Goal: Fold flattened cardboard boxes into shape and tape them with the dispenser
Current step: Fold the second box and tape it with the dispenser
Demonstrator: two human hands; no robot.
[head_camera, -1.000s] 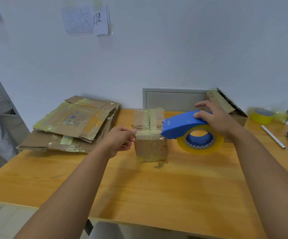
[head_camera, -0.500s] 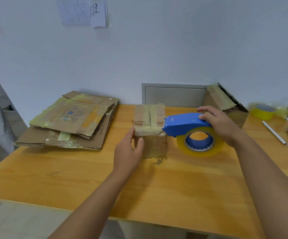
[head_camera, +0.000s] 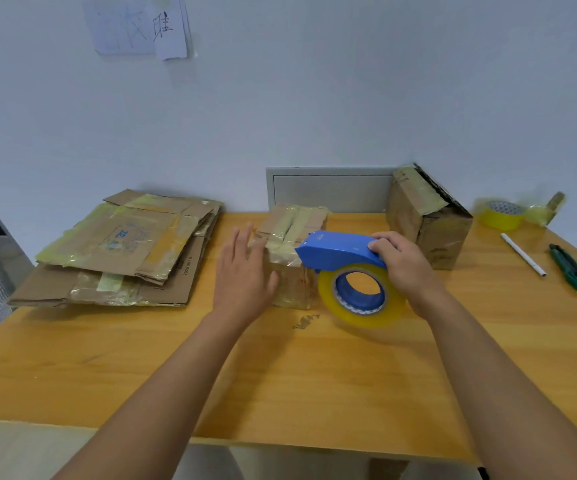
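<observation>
A small folded cardboard box (head_camera: 292, 233), patched with old tape, stands in the middle of the wooden table (head_camera: 280, 375). My left hand (head_camera: 244, 275) lies flat against the box's left side with straight fingers. My right hand (head_camera: 406, 261) grips the blue tape dispenser (head_camera: 339, 251) with its yellowish tape roll (head_camera: 359, 296), the dispenser's nose at the box's right front edge. A stack of flattened cardboard boxes (head_camera: 124, 251) lies at the left.
A second taped box (head_camera: 429, 220) stands behind my right hand. Further right lie a yellow tape roll (head_camera: 503, 214), a white pen (head_camera: 522, 254) and a green utility knife (head_camera: 571, 268). A grey panel (head_camera: 328, 188) leans on the wall.
My left hand let go of its pinch at the box's top left edge and now lies flat on the box's left side. The dispenser stayed at the box's right edge.
</observation>
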